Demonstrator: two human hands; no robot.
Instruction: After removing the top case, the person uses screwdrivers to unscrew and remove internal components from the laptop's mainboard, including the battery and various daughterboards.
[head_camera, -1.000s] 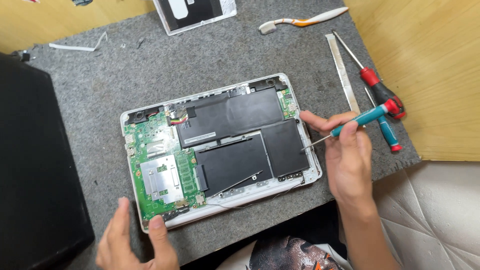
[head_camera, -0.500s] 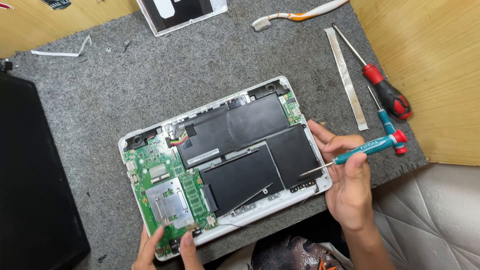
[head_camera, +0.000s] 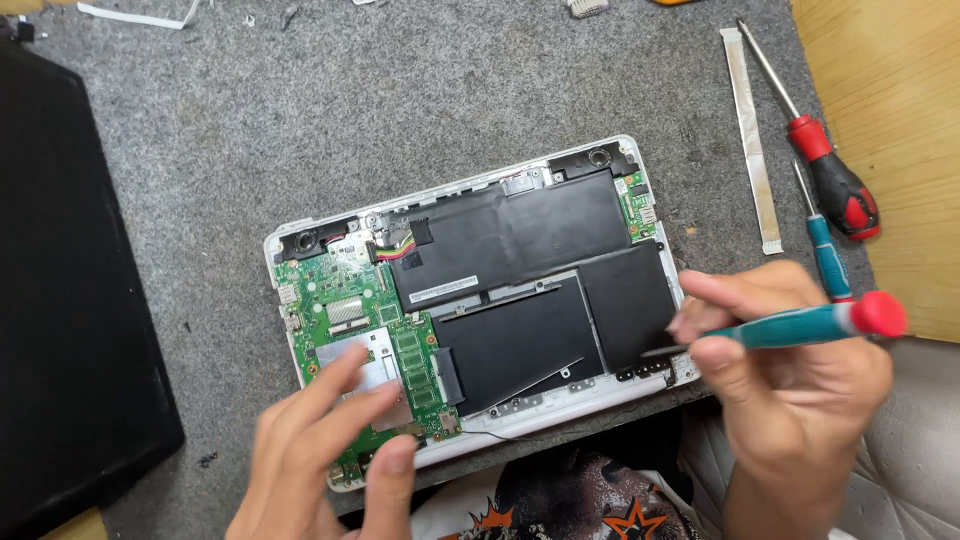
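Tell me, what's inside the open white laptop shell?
The open white laptop shell holds flat black battery packs and a green circuit board. The left hand covers part of that board.

On the black battery (head_camera: 520, 235) inside the open laptop there is one small label (head_camera: 443, 289). It is a narrow white strip, a little tilted, near the lower left edge of the upper battery part, just right of the green board (head_camera: 345, 310). The print on it is too small to tell. No packages, signs or screens are seen.
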